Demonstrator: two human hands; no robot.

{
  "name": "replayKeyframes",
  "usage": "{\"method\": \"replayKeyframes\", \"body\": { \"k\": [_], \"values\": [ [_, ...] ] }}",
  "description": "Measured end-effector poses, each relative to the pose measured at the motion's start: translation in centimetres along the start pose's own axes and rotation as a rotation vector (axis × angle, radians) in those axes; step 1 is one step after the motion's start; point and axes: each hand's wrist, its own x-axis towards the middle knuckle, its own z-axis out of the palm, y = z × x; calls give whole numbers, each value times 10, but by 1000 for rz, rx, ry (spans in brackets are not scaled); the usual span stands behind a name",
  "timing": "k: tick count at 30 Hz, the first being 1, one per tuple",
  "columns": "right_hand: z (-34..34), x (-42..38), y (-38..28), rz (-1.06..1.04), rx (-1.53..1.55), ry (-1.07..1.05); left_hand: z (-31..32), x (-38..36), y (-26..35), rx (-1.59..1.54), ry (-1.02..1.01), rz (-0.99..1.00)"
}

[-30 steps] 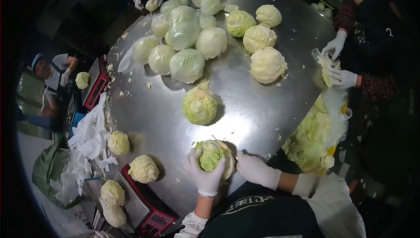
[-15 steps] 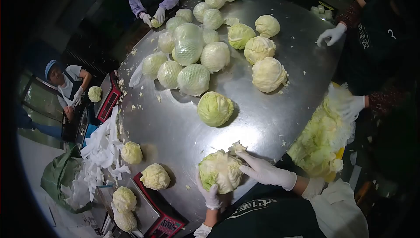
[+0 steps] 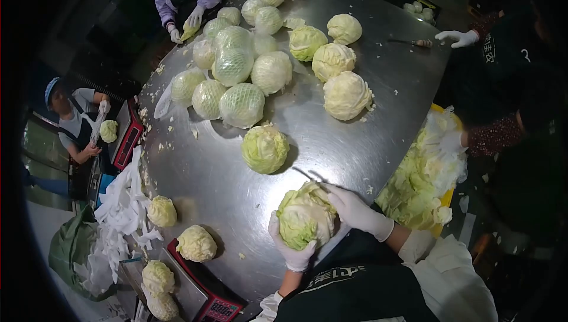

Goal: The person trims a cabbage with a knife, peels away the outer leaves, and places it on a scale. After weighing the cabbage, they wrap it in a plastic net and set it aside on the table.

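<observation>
Close to my body at the table's near edge is a pale green cabbage (image 3: 306, 215), its outer leaves loose and ruffled at the top. My left hand (image 3: 291, 250), white-gloved, cups it from the lower left. Against its upper right side presses my right hand (image 3: 357, 209), also gloved, with the fingers curled round the leaves. A thin dark blade-like strip (image 3: 303, 173) sticks out beyond the right fingertips; its other end is hidden. Farther up the table sits another unwrapped cabbage (image 3: 265, 149).
Wrapped cabbages (image 3: 242, 105) cluster at the far left of the metal table (image 3: 355, 150), bare ones (image 3: 347, 96) beside them. A red scale (image 3: 216, 307) stands at lower left. Leaves fill a yellow bin (image 3: 452, 195) at right. A co-worker's gloved hand (image 3: 457, 38) is near a wooden-handled knife (image 3: 423, 43).
The cabbage has turned in my hands, and my right hand has moved from a torn leafy piece at its top onto its side. A co-worker's knife now lies on the table.
</observation>
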Motion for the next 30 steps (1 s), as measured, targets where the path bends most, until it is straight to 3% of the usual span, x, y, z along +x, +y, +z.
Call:
{"method": "replayKeyframes", "body": {
  "k": [2, 4, 6, 7, 8, 9, 10, 11, 12, 14, 16, 18, 19, 20, 21, 22, 23, 25, 28, 30],
  "values": [
    [-3, 12, 23, 78, 160, 17, -8, -2, -6, -22, -52, 50],
    [-10, 18, 22, 390, 430, -86, -27, -4, -4, -42, -93, 94],
    [-11, 3, -1, 356, 436, -39, -60, -9, 16, -108, -302, -75],
    [-14, -1, -9, 277, 344, -34, -62, -4, 47, -217, -345, -226],
    [-13, -6, -18, 241, 302, -37, -71, 3, 60, -208, -338, -228],
    [-13, -11, -28, 205, 260, -38, -83, 8, 68, -91, -378, -202],
    [-9, -16, -39, 27, 133, -36, -85, 13, 83, 24, -418, -181],
    [-4, -22, -48, -152, 6, -37, -81, 13, 97, 190, -312, -132],
    [0, -27, -57, -145, 10, -52, -72, 22, 106, 194, -301, -146],
    [4, -28, -71, -256, -160, -213, -59, 42, 115, 493, -773, 193],
    [7, -14, -57, -175, -137, -176, -58, 41, 113, 466, -768, 140],
    [7, -1, -29, -50, 29, -60, -68, 45, 101, 419, -824, 226],
    [6, 8, -10, -12, -39, 85, -74, 41, 93, 419, -823, 228],
    [2, 15, 8, 24, -105, 233, -83, 32, 85, 250, -684, 116],
    [-20, 18, 26, 74, -91, 247, -92, 24, 79, 84, -543, 6],
    [-40, 24, 38, 122, -76, 261, -103, 16, 74, 87, -543, 13],
    [-49, 22, 27, 120, -73, 259, -114, 6, 70, 70, -431, -101],
    [-67, -3, -16, 62, -531, 317, -110, -3, 79, 32, -263, -237],
    [-44, -20, -53, 144, -510, 111, -83, -9, 93, 111, -30, -298],
    [-12, -37, -42, -184, -370, -18, -71, -19, 85, 194, 17, -280]
  ]
}}
